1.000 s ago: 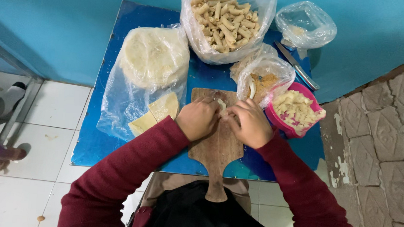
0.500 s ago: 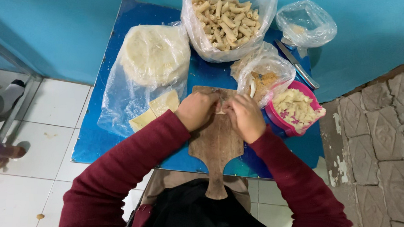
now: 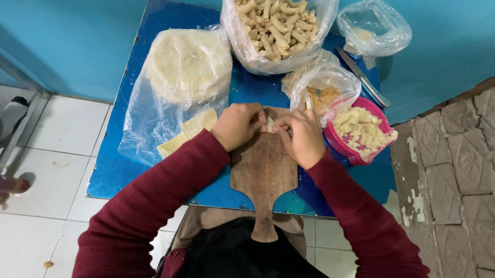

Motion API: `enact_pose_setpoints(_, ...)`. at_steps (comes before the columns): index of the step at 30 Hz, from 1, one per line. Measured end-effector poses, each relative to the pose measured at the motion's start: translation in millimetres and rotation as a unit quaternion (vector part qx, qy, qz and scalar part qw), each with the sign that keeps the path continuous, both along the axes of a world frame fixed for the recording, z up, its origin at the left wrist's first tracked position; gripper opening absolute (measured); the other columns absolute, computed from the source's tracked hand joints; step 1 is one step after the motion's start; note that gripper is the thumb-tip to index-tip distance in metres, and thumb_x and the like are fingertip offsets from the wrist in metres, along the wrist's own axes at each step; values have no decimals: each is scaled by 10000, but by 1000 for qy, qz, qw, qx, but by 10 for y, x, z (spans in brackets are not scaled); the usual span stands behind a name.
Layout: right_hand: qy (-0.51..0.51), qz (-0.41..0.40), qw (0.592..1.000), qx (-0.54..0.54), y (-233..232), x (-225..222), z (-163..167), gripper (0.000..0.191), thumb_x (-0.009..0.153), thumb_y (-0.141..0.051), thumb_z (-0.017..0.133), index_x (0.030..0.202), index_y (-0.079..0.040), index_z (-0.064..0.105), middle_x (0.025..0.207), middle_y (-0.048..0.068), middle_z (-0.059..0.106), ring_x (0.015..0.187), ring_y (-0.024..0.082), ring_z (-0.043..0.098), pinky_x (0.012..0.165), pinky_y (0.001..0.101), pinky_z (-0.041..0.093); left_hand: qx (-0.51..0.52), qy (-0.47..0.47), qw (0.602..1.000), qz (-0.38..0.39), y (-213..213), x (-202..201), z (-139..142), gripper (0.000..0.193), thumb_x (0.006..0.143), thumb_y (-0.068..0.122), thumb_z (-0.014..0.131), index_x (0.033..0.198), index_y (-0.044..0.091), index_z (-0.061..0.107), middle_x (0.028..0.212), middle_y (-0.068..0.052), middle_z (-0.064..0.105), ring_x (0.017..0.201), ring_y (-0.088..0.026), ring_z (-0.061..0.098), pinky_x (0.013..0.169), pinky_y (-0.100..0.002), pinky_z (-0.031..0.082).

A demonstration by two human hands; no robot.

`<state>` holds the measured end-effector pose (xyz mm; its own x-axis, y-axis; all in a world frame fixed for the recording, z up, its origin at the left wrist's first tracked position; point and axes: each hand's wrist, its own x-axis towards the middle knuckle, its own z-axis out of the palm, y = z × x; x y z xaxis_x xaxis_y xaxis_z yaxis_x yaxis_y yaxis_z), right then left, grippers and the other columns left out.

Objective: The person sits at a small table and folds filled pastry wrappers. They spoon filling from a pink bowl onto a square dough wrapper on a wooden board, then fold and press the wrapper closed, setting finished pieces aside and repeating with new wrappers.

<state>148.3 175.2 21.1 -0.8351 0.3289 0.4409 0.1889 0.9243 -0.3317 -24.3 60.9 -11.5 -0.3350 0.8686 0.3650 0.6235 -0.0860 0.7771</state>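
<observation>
Here the blue worktop (image 3: 141, 166) carries a wooden board (image 3: 264, 169); over its far end the left hand (image 3: 238, 125) and right hand (image 3: 300, 136) meet knuckles-up, wrists bent inward, fingers curled narrow around a small pale dough piece (image 3: 270, 124) pinched between them.

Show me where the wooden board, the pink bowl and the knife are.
wooden board (image 3: 263, 175): head view, on its bare middle, below the hands.
pink bowl (image 3: 340, 148): head view, on its left rim.
knife (image 3: 354, 70): head view, on the blade.
</observation>
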Motion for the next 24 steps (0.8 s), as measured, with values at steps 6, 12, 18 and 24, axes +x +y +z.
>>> enact_pose_setpoints(6, -3, -3, 1000, 26, -48, -18, -25, 99, 883, -53, 701, 953, -119, 678, 1013, 37, 697, 1018, 290, 571, 892, 412, 440, 33, 64, 996, -46, -13, -15, -7, 31, 849, 65, 693, 880, 63, 693, 876, -171, 710, 851, -382, 688, 748, -460, 549)
enact_pose_setpoints(12, -17, 12, 999, 32, -64, 1, -16, 127, 837, -161, 739, 940, -101, 695, 986, 66, 680, 1008, 320, 564, 843, 448, 424, -9, 42, 998, -48, -55, -5, 46, 129, 819, 113, 711, 915, 34, 673, 851, -186, 703, 843, -403, 676, 723, -480, 538)
enact_pose_setpoints(18, -18, -29, 998, 60, -68, -41, -23, 81, 899, -99, 700, 953, -143, 742, 944, 67, 650, 962, 316, 555, 871, 425, 446, 69, 103, 992, -10, -6, 11, -33, 33, 857, 65, 662, 853, 36, 679, 873, -205, 676, 851, -431, 650, 752, -501, 526)
enact_pose_setpoints(24, 15, 6, 998, 63, -84, -44, 0, 100, 919, -81, 671, 997, -114, 725, 1013, 42, 680, 995, 293, 576, 858, 424, 431, 41, 69, 997, -5, -18, 45, -61, 53, 896, 73, 651, 918, 25, 641, 885, -196, 679, 866, -429, 653, 757, -508, 522)
